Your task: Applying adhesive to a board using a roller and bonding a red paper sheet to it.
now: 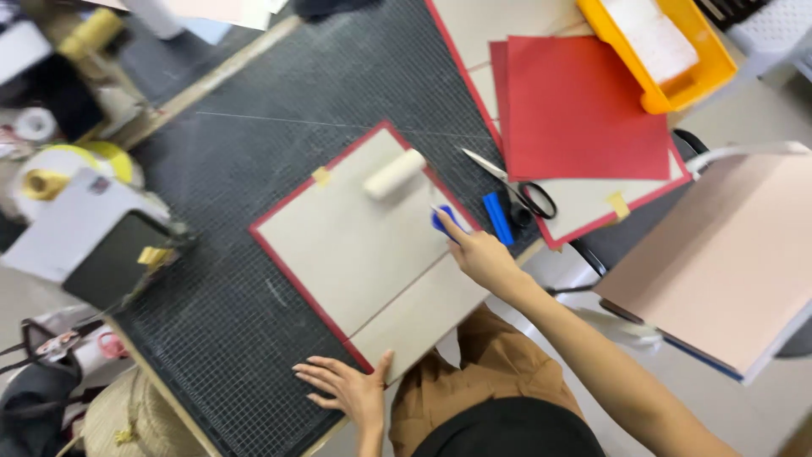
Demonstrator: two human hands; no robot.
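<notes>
A grey board with a red paper border point(355, 245) lies on the dark gridded cutting mat point(254, 161). My right hand point(482, 254) grips the blue handle of a small white foam roller point(394, 174), whose roll rests on the board's far edge. My left hand point(347, 388) lies flat, fingers spread, on the mat at the board's near corner, thumb touching the board. A piece of yellow tape point(321, 176) sits on the board's upper left edge.
Scissors point(512, 182) and a blue cutter point(497, 218) lie just right of the roller. Red sheets point(584, 110) and more bordered boards lie beyond. A yellow tray point(677, 51) stands far right, a pink board stack point(727, 254) near right, tape rolls and clutter point(59, 169) left.
</notes>
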